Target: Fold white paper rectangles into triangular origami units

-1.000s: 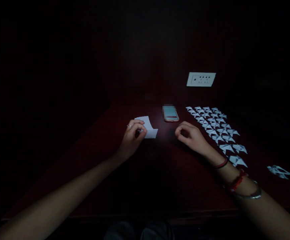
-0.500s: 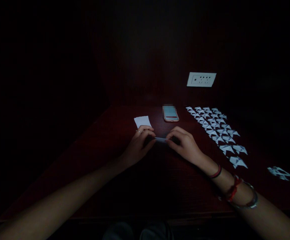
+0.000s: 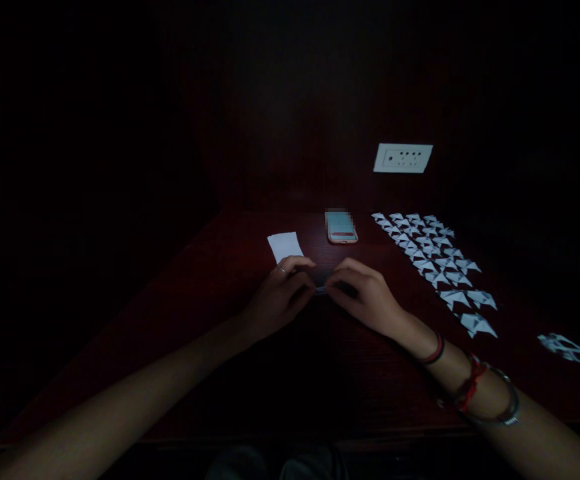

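Note:
Between my two hands is a small piece of paper [image 3: 321, 291], of which only a narrow pale strip shows. My left hand [image 3: 283, 290] pinches its left end with thumb and index finger, the other fingers curled above. At the right end, the thumb and fingers of my right hand [image 3: 363, 291] close on it as well. Just beyond my left hand lies a stack of white paper squares [image 3: 285, 247], its near edge partly covered by that hand. The folds of the held piece are hidden by my fingers.
A phone [image 3: 341, 228] with a lit screen lies farther back on the dark red table [image 3: 180, 287]. Rows of folded white paper figures [image 3: 427, 250] cover the right side, with a small cluster of folded paper [image 3: 563, 347] nearer me. A wall socket [image 3: 403, 158] is behind.
Both hands have come slightly closer together and a little nearer to me. Less of the paper shows between the fingers, and my left fingers have lifted slightly off the stack's edge.

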Demonstrator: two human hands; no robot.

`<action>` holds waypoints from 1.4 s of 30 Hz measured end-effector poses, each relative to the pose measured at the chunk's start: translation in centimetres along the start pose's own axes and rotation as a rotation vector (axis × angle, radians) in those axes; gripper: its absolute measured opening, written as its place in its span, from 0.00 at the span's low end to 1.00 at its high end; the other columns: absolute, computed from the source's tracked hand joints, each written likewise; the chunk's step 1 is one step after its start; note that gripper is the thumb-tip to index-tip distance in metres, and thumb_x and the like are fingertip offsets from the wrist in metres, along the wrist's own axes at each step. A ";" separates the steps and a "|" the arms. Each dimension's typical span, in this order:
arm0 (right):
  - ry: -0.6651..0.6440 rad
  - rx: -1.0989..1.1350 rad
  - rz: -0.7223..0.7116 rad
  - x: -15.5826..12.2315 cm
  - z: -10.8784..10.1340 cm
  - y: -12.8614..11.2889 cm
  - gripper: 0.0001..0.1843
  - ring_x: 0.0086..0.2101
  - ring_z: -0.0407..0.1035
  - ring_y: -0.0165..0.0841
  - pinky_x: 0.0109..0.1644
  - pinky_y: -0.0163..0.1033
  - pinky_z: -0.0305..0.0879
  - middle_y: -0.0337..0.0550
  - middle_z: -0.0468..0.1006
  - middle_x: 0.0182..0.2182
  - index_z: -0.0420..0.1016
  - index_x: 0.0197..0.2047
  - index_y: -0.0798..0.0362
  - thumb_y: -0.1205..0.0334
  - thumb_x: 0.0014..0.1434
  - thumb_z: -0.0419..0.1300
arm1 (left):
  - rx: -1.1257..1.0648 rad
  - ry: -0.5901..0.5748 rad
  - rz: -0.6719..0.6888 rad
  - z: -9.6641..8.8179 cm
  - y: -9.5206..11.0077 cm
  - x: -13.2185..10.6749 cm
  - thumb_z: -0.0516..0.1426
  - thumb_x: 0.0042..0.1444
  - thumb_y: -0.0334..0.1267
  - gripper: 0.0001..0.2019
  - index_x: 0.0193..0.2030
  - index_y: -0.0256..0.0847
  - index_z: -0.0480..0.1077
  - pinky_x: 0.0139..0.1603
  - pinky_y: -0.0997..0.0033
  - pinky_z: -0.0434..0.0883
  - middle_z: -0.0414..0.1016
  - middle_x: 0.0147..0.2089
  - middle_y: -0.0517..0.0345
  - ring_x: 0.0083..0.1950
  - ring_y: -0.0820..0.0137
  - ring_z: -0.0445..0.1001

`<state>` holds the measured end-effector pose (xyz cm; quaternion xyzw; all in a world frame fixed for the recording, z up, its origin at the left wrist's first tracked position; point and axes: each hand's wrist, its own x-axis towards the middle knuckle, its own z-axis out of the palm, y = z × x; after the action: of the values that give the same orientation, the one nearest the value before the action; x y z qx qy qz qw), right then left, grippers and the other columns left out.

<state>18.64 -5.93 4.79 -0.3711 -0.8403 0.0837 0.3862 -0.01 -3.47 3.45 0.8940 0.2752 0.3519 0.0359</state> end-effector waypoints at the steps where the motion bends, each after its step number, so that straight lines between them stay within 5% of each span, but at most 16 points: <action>1: -0.004 -0.002 -0.003 0.0 0.0 0.0 0.04 0.32 0.62 0.29 0.37 0.36 0.56 0.39 0.67 0.29 0.68 0.31 0.53 0.70 0.52 0.54 | -0.007 -0.002 0.002 0.0 0.1 0.0 0.51 0.53 0.28 0.04 0.33 0.39 0.64 0.50 0.64 0.62 0.56 0.50 0.55 0.51 0.67 0.59; 13: 0.010 0.044 0.025 0.0 0.2 0.1 0.03 0.32 0.62 0.28 0.36 0.35 0.57 0.39 0.67 0.29 0.68 0.31 0.53 0.69 0.52 0.54 | -0.052 0.037 -0.011 0.1 0.3 -0.1 0.50 0.52 0.27 0.05 0.33 0.40 0.63 0.47 0.65 0.63 0.57 0.49 0.56 0.50 0.68 0.59; 35: -0.074 0.041 -0.050 -0.1 0.6 -0.1 0.04 0.33 0.61 0.28 0.38 0.35 0.55 0.38 0.67 0.30 0.66 0.30 0.55 0.72 0.49 0.54 | -0.031 -0.113 0.020 -0.1 1.0 -0.1 0.47 0.56 0.29 0.03 0.37 0.39 0.58 0.53 0.63 0.59 0.54 0.51 0.52 0.53 0.67 0.56; 42: -0.120 0.076 -0.050 0.1 -0.2 -0.4 0.04 0.33 0.61 0.28 0.37 0.35 0.55 0.39 0.66 0.30 0.66 0.29 0.55 0.72 0.48 0.54 | -0.047 -0.069 0.056 0.0 1.0 -0.2 0.46 0.56 0.29 0.03 0.36 0.39 0.56 0.53 0.65 0.59 0.53 0.49 0.51 0.54 0.67 0.55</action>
<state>18.52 -6.14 5.15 -0.3296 -0.8672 0.1280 0.3507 0.29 -4.40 3.57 0.9118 0.2403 0.3281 0.0562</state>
